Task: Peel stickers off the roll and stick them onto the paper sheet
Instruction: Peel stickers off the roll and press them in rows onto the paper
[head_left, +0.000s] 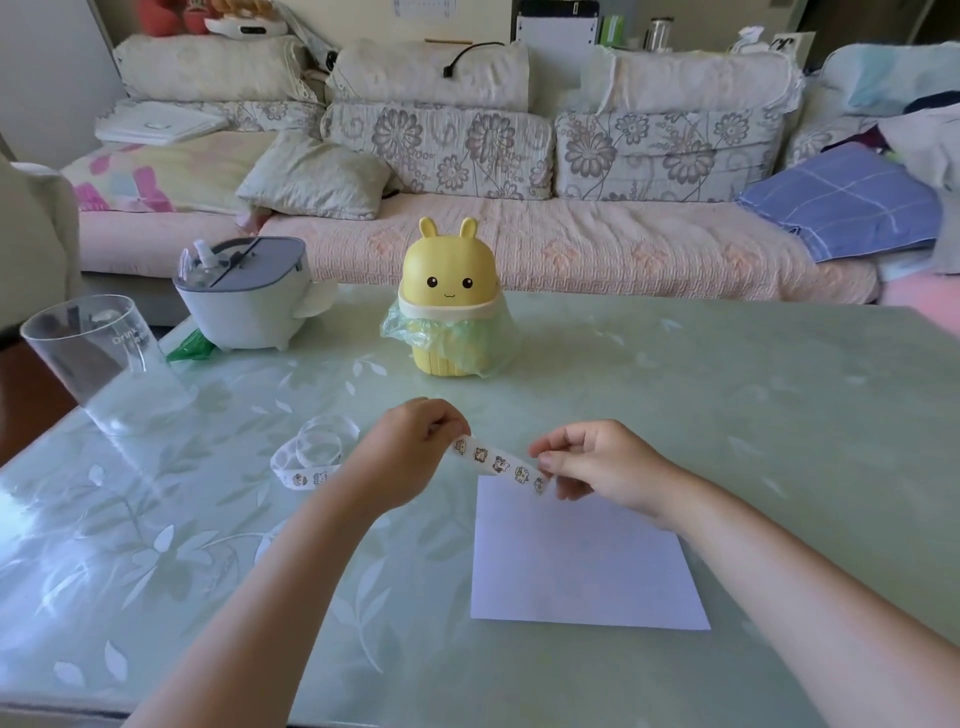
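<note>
A white paper sheet (582, 561) is lying flat on the pale green, leaf-patterned surface (727, 415), nearest the person and under the right forearm. Just above its far edge, both hands are holding a sticker strip (498, 462) printed with small cartoon figures. The right hand (597, 462) is pinching the strip's end between thumb and fingertips, and the left hand (410, 452) is gripping it with curled fingers, so the strip is stretching between them. The rest of the sticker roll (317, 447) is trailing in loose loops on the surface beside the left wrist. Farther back, a yellow bunny-shaped bin (449, 296) with a green bag is standing in the middle. A clear plastic cup (98, 353) and a grey-and-white appliance (244, 291) are sitting to the left. A floral sofa (519, 234) is running along behind.
</note>
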